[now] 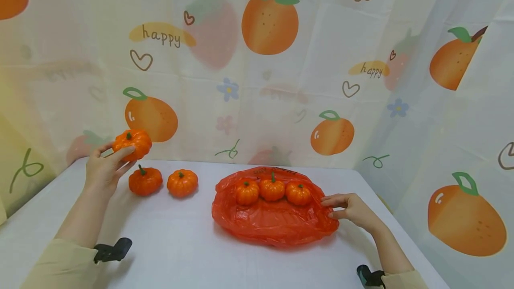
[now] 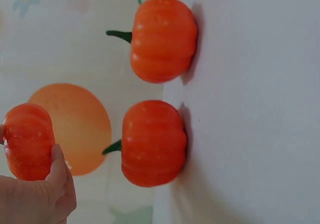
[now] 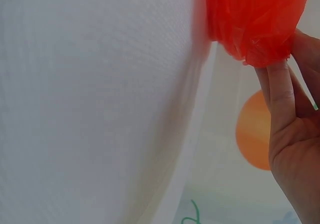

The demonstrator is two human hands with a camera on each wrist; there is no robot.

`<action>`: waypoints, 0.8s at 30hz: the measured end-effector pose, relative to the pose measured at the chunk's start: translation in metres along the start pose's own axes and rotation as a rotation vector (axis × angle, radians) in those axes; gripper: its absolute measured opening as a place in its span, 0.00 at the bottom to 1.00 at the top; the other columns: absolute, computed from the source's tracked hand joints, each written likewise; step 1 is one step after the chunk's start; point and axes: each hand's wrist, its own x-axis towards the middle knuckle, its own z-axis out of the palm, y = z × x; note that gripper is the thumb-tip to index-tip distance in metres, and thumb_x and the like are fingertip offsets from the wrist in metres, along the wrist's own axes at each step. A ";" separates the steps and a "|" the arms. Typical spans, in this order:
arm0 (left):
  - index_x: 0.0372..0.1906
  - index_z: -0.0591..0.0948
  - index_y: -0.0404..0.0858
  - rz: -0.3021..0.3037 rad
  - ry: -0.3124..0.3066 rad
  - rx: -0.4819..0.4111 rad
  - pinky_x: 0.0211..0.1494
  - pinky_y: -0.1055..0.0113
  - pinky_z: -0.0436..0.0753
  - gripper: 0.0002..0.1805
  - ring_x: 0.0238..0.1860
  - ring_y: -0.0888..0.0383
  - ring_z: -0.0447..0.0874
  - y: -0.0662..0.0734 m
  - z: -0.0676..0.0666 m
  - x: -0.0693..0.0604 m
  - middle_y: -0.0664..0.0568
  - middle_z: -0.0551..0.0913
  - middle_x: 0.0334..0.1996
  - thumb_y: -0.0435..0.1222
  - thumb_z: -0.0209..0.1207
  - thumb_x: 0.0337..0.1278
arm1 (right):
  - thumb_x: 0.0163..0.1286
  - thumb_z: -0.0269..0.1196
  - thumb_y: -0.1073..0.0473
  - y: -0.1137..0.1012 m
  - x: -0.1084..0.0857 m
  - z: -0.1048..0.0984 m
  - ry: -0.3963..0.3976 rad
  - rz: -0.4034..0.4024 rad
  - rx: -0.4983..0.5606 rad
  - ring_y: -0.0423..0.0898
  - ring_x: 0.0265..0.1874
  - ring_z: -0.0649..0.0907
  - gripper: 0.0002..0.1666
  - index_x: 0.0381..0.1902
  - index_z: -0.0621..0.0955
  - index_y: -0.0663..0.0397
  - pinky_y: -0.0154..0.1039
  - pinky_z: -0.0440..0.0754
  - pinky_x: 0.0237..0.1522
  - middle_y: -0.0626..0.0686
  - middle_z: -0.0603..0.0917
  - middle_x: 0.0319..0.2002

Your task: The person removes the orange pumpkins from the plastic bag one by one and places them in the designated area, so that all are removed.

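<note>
An orange toy pumpkin is pinched between the fingers and thumb of my left hand, raised above the table's back left; the left wrist view shows this pumpkin and hand too. Below it, two more pumpkins stand side by side on the table. A red plastic bag lies spread open, with three small pumpkins in a row inside. My right hand pinches the bag's right edge; in the right wrist view its fingertips meet the red plastic.
The white table has a back edge against a fruit-printed curtain. More of that curtain hangs along the right side. Black wrist straps with cameras sit at both sleeves.
</note>
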 end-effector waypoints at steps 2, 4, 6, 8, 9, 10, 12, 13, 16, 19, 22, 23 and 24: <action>0.52 0.64 0.52 -0.008 0.022 0.002 0.30 0.68 0.88 0.31 0.27 0.63 0.88 0.000 -0.006 0.002 0.61 0.66 0.50 0.29 0.69 0.50 | 0.60 0.64 0.64 0.000 0.000 0.000 0.000 0.004 0.003 0.67 0.63 0.76 0.19 0.51 0.85 0.60 0.38 0.88 0.47 0.67 0.79 0.62; 0.52 0.64 0.53 -0.018 0.045 0.004 0.29 0.68 0.88 0.31 0.26 0.63 0.87 0.000 -0.011 0.005 0.61 0.66 0.50 0.29 0.70 0.50 | 0.60 0.64 0.64 0.000 -0.001 0.001 0.004 0.007 0.001 0.66 0.62 0.77 0.19 0.50 0.86 0.60 0.39 0.88 0.47 0.67 0.79 0.61; 0.52 0.63 0.54 -0.029 0.073 0.015 0.28 0.69 0.88 0.32 0.26 0.64 0.87 0.000 -0.015 0.007 0.62 0.66 0.49 0.30 0.70 0.50 | 0.60 0.64 0.64 0.000 -0.001 0.001 0.004 0.001 -0.008 0.66 0.62 0.77 0.19 0.50 0.86 0.60 0.39 0.88 0.47 0.67 0.80 0.61; 0.51 0.63 0.55 -0.037 0.098 0.017 0.27 0.69 0.87 0.32 0.25 0.64 0.86 0.000 -0.020 0.009 0.62 0.66 0.49 0.30 0.71 0.50 | 0.60 0.64 0.64 0.000 -0.001 0.001 0.010 0.004 -0.008 0.66 0.62 0.77 0.19 0.50 0.86 0.60 0.39 0.88 0.47 0.67 0.80 0.61; 0.50 0.63 0.55 -0.041 0.111 0.018 0.27 0.69 0.87 0.32 0.25 0.64 0.86 0.000 -0.022 0.009 0.63 0.66 0.49 0.30 0.71 0.50 | 0.60 0.64 0.64 0.000 -0.001 0.001 0.011 0.005 -0.009 0.66 0.62 0.77 0.19 0.50 0.86 0.60 0.39 0.88 0.47 0.66 0.80 0.61; 0.50 0.63 0.56 -0.044 0.124 0.020 0.26 0.69 0.87 0.32 0.24 0.64 0.86 0.001 -0.024 0.010 0.63 0.66 0.49 0.30 0.71 0.49 | 0.60 0.64 0.64 0.001 -0.001 0.001 0.010 0.004 -0.010 0.66 0.62 0.77 0.19 0.50 0.86 0.60 0.39 0.88 0.47 0.66 0.80 0.61; 0.51 0.63 0.56 -0.049 0.151 0.026 0.26 0.69 0.87 0.33 0.24 0.64 0.85 0.001 -0.029 0.012 0.64 0.65 0.49 0.31 0.71 0.49 | 0.60 0.64 0.64 0.001 -0.001 0.001 0.009 0.007 -0.007 0.66 0.63 0.76 0.19 0.50 0.86 0.59 0.38 0.88 0.47 0.66 0.80 0.61; 0.51 0.63 0.57 -0.054 0.164 0.027 0.25 0.69 0.87 0.34 0.23 0.64 0.85 0.001 -0.032 0.012 0.64 0.65 0.48 0.31 0.72 0.48 | 0.60 0.64 0.64 0.001 0.000 0.001 0.010 0.011 -0.004 0.67 0.63 0.76 0.19 0.50 0.86 0.59 0.38 0.88 0.47 0.66 0.80 0.61; 0.51 0.63 0.56 -0.062 0.196 0.021 0.25 0.67 0.87 0.34 0.22 0.63 0.85 0.001 -0.040 0.013 0.66 0.64 0.49 0.30 0.72 0.47 | 0.60 0.64 0.64 0.002 0.000 0.000 0.006 0.007 -0.009 0.67 0.62 0.76 0.19 0.50 0.86 0.59 0.38 0.88 0.46 0.66 0.80 0.61; 0.49 0.63 0.55 -0.062 0.202 0.014 0.25 0.66 0.87 0.32 0.22 0.62 0.85 0.001 -0.046 0.014 0.66 0.63 0.49 0.29 0.71 0.48 | 0.60 0.64 0.64 0.002 0.000 0.000 0.006 0.004 -0.007 0.67 0.62 0.76 0.19 0.50 0.86 0.60 0.38 0.88 0.47 0.67 0.80 0.61; 0.47 0.64 0.52 -0.057 0.190 0.009 0.24 0.65 0.87 0.30 0.21 0.61 0.85 -0.001 -0.051 0.016 0.64 0.64 0.49 0.27 0.70 0.48 | 0.60 0.64 0.64 0.003 0.000 0.000 0.007 0.002 -0.007 0.67 0.62 0.76 0.19 0.50 0.86 0.60 0.38 0.88 0.47 0.66 0.80 0.61; 0.46 0.64 0.51 -0.057 0.185 0.010 0.23 0.65 0.87 0.29 0.20 0.61 0.85 -0.001 -0.052 0.016 0.64 0.64 0.48 0.27 0.70 0.48 | 0.60 0.63 0.64 0.003 0.000 0.000 0.008 0.002 -0.007 0.67 0.62 0.76 0.19 0.50 0.86 0.59 0.38 0.88 0.47 0.66 0.80 0.61; 0.46 0.65 0.51 -0.057 0.182 0.008 0.23 0.65 0.87 0.29 0.20 0.61 0.85 -0.001 -0.053 0.017 0.64 0.64 0.48 0.27 0.70 0.48 | 0.60 0.63 0.64 0.003 0.000 0.000 0.008 0.004 -0.006 0.67 0.63 0.76 0.19 0.50 0.86 0.59 0.38 0.88 0.47 0.66 0.80 0.61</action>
